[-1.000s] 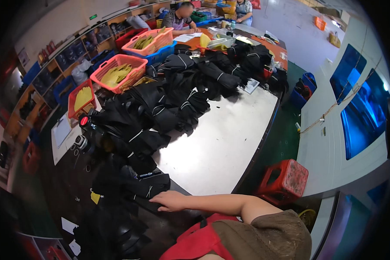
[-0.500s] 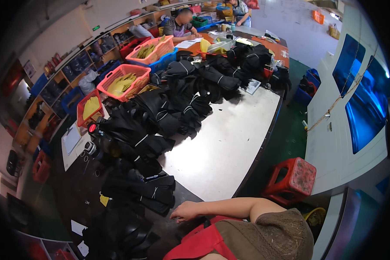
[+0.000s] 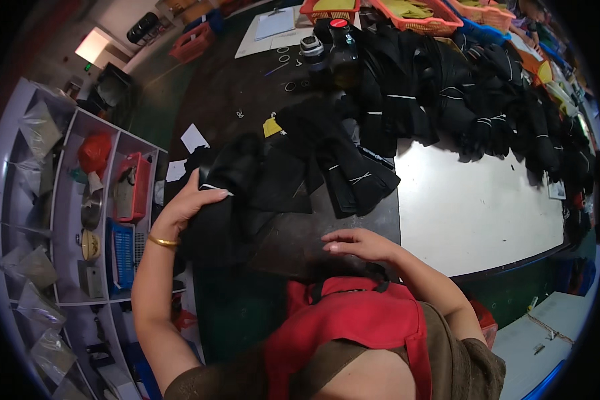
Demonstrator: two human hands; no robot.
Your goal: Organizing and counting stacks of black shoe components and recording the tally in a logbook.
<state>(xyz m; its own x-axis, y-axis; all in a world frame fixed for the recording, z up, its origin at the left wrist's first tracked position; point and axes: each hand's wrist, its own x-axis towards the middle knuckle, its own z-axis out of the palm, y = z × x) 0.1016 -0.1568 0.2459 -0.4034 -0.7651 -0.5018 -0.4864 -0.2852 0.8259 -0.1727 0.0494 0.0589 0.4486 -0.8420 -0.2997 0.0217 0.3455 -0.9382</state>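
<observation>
Black cloth bundle (image 3: 239, 167) on the left part of the dark table (image 3: 287, 233) in the head view, soft and floppy, full of folds, with a thin white band around it. Held in the left hand (image 3: 188, 203), thumb laid across the cloth by the band, most other fingers hidden. Around that wrist, a smooth, shiny gold bangle (image 3: 163, 241). Let go of everything, the right hand (image 3: 361, 245), fingers loose and a bit bent, near the red apron (image 3: 353, 317); touching the tabletop or just above it, cannot tell. Just past that hand, a second bundle (image 3: 363, 183), long and black, with crossed white strings. Farther off, a row of tied bundles (image 3: 460, 87), lumpy and wrinkly, along the flat white sheet (image 3: 477, 207). Past the left hand, flat paper scraps (image 3: 194, 138) with straight edges and a small yellow scrap (image 3: 271, 127). At the far side, a dark round bottle (image 3: 345, 53) with a red lid and an orange plastic basket (image 3: 420, 27). To the left, a pale shelf (image 3: 77, 305) with crinkly clear bags (image 3: 37, 267) and a blue plastic basket (image 3: 121, 257). Different from half a second ago: view swung left, left hand now in sight on the cloth, much more of the shelf showing.
</observation>
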